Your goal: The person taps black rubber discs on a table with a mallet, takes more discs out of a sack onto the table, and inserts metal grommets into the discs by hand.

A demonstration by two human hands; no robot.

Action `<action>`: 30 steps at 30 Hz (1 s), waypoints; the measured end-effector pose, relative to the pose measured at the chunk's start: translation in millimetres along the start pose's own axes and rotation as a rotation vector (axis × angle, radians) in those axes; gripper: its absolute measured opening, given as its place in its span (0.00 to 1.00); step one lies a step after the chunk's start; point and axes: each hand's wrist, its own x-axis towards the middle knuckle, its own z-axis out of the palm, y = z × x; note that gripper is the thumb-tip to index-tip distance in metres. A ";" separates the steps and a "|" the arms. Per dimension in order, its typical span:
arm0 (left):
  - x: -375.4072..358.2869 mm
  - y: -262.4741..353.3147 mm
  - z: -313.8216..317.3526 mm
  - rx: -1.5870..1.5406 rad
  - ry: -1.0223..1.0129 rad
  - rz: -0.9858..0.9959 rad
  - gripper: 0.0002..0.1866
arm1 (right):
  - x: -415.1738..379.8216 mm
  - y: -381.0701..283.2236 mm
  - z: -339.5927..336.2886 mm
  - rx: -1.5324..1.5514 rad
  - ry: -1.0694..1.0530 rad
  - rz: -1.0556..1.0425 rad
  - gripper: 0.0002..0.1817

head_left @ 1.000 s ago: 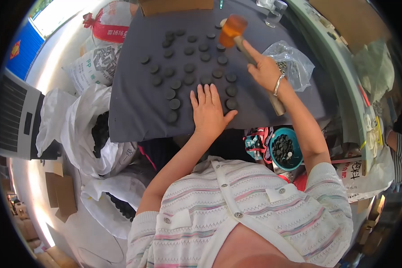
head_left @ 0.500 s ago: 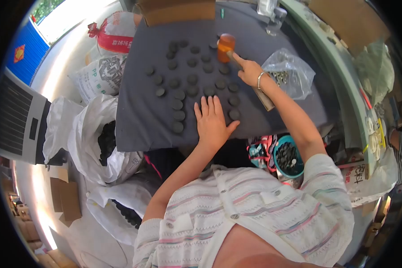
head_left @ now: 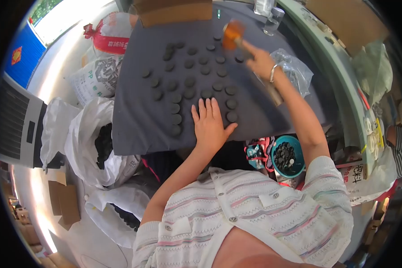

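Several round black discs (head_left: 189, 82) lie spread over the dark cloth-covered table (head_left: 138, 120). Flat on the cloth near the front edge rests my left hand (head_left: 208, 123), fingers spread, its fingertips just below one disc. My right hand (head_left: 260, 62) is wrapped round the wooden handle of a mallet with an orange head (head_left: 233, 35). The mallet head is raised and blurred above the discs at the far right of the group. The clear plastic bag (head_left: 295, 71) lies beside my right wrist, partly hidden by the arm.
A cardboard box (head_left: 174, 11) and a clear jar (head_left: 273, 21) stand at the table's far side. Below the front edge is a teal basin (head_left: 288, 156) of black discs. White sacks (head_left: 85, 143) of black pieces stand left. A person's striped sleeve shows far right.
The mallet has lifted and moved slightly right with my right hand, uncovering discs beneath it. My left hand stays flat in about the same place.
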 end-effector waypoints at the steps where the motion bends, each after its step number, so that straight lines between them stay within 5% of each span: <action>1: -6.0 1.1 0.6 0.004 -0.013 -0.003 0.51 | -7.1 -0.3 -4.6 0.014 0.026 0.043 0.39; 8: -0.3 0.3 -0.2 0.001 -0.012 -0.006 0.50 | -5.4 64.1 34.4 -0.133 0.012 -0.106 0.39; 12: -4.6 2.2 1.4 -0.005 -0.027 -0.003 0.50 | -17.6 6.1 -9.1 0.015 -0.025 0.212 0.39; 15: -8.4 4.1 -0.7 -0.020 -0.026 -0.012 0.49 | -19.7 43.9 35.3 -0.238 -0.111 0.048 0.39; 18: 3.6 0.8 0.6 -0.024 0.015 0.008 0.49 | 3.5 70.3 44.2 -0.149 0.005 -0.150 0.39; 25: -3.8 1.4 -4.3 -0.063 -0.038 -0.007 0.49 | 67.4 -1.8 11.8 -0.066 0.118 0.063 0.37; 28: -4.5 0.4 -2.4 -0.070 -0.016 -0.007 0.49 | 86.4 42.1 75.4 -0.239 -0.030 0.049 0.36; 30: 3.0 -1.4 -3.5 -0.083 -0.006 -0.005 0.48 | 110.6 51.2 59.0 -0.252 -0.066 -0.024 0.37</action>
